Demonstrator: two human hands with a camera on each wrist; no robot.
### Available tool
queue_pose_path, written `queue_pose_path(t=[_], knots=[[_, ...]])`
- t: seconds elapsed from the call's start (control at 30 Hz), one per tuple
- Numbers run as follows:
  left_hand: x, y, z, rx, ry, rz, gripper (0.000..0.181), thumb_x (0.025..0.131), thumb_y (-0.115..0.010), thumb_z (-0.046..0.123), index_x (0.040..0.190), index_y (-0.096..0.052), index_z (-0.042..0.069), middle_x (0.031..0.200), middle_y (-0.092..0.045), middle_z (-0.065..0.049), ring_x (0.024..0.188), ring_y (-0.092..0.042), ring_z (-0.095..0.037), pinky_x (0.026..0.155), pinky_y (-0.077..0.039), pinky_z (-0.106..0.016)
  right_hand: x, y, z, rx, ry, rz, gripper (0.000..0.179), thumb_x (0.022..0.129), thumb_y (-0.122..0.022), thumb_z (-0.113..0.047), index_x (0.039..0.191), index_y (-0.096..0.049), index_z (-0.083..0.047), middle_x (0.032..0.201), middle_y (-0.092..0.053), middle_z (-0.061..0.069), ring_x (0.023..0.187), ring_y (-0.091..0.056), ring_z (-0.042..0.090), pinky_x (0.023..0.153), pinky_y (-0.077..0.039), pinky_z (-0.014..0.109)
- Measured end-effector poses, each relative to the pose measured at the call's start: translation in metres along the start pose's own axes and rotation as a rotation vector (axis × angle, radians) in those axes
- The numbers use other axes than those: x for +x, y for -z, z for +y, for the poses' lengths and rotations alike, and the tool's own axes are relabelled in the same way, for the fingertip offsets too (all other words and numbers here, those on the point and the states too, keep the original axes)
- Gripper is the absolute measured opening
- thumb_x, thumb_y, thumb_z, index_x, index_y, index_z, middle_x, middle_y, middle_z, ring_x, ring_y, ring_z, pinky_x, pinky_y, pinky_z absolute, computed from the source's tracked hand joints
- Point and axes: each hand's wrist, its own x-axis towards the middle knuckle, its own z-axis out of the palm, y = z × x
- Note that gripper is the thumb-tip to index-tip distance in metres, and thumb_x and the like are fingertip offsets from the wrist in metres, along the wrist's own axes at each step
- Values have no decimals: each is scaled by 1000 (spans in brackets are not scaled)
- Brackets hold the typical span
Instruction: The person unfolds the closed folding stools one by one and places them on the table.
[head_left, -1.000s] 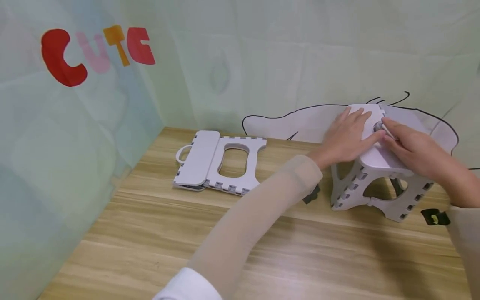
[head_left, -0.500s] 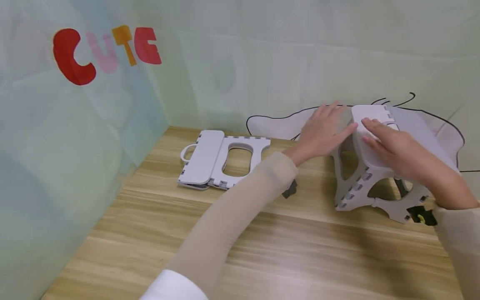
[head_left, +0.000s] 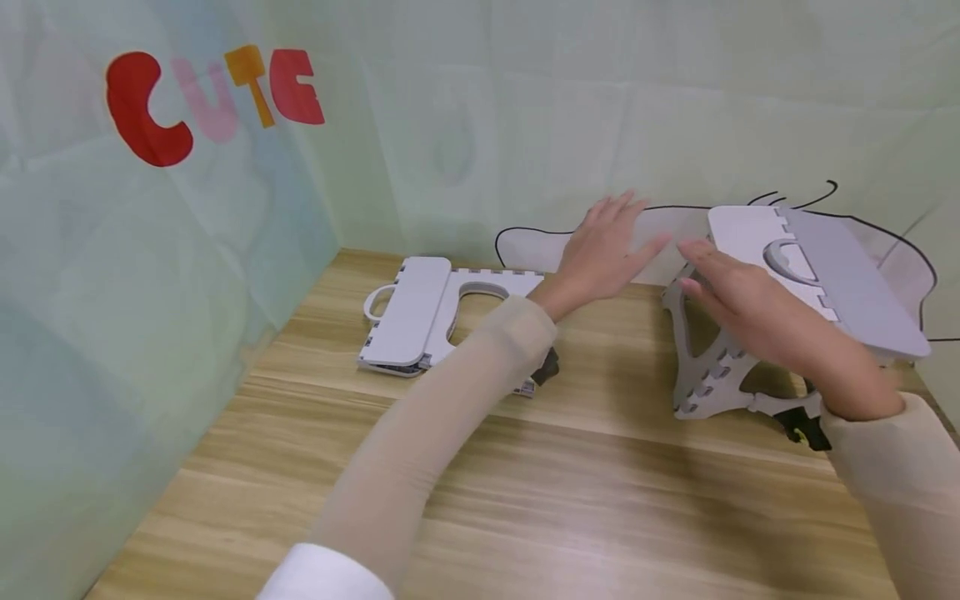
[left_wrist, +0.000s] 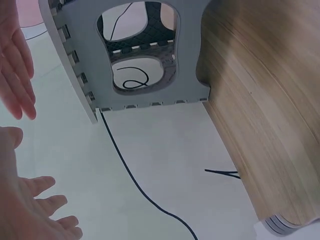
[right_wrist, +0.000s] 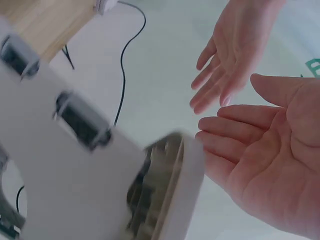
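Observation:
A white and grey folding stool (head_left: 750, 229) stands unfolded at the right in the head view, its carry handle (head_left: 791, 260) lying in the seat. My right hand (head_left: 757, 308) is held with straight fingers in front of the stool's left part and grips nothing. Left of the stool, my left hand (head_left: 603, 250) is raised with its fingers straight and spread, touching nothing. A second folding stool (head_left: 408, 312) lies folded flat on the table behind my left forearm, which covers part of it. In the right wrist view both palms face each other beside the stool's edge (right_wrist: 192, 185).
The wooden table (head_left: 300, 483) meets a printed cloth backdrop (head_left: 562, 108) at the back and left. Coloured letters (head_left: 153, 112) mark the left cloth. Dark straps or clips (head_left: 802, 427) show by my wrists.
My left hand has lifted off the stool's seat and moved left. My right hand has let go of the handle and shifted left. Both stools stay in place.

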Motion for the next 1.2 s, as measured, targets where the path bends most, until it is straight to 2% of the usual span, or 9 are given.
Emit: queue_pose_path(t=[0.17,0.37,0.67,0.93,1.07,1.2], knots=[[-2,6,-13,-17,11,19,71,103,-29,63,159,-24,21,166,-13,1,152,-7,-21,121,-11,-37,8,-10,-11,1,2,-22,61,107,-47,-17,156,-17,4,160,-18,25,147,-17,41,113,-24,59],[-10,12,-27,-62,20,37,70,103,-33,60,159,-25,19,166,-14,0,152,-8,-22,121,-12,-40,18,-24,-21,-20,0,-27,63,107,-48,-23,156,-18,4,161,-17,24,145,-21,42,113,-25,59],[-20,23,-48,-112,78,52,73,102,-33,63,159,-22,20,164,-19,3,150,-14,-18,119,-21,-40,31,-45,-32,21,-8,-73,65,107,-48,-26,155,-18,6,160,-17,26,146,-21,42,114,-24,58],[-29,30,-74,-126,119,89,70,103,-38,57,158,-27,16,162,-27,0,148,-21,-22,116,-27,-41,44,-81,-37,22,58,-64,63,106,-51,-20,153,-21,10,159,-22,27,145,-25,40,114,-27,54],[-33,36,-87,-122,145,105,69,104,-41,54,157,-28,13,161,-28,-4,148,-22,-25,117,-25,-40,46,-101,-42,-6,99,-50,62,105,-53,-18,151,-25,11,157,-24,28,138,-38,42,111,-31,55],[-37,41,-99,-126,172,117,68,104,-41,53,157,-28,12,161,-29,-6,147,-23,-27,118,-24,-40,49,-120,-48,8,107,-65,62,104,-54,-17,151,-25,11,158,-23,28,135,-41,42,110,-33,56]])
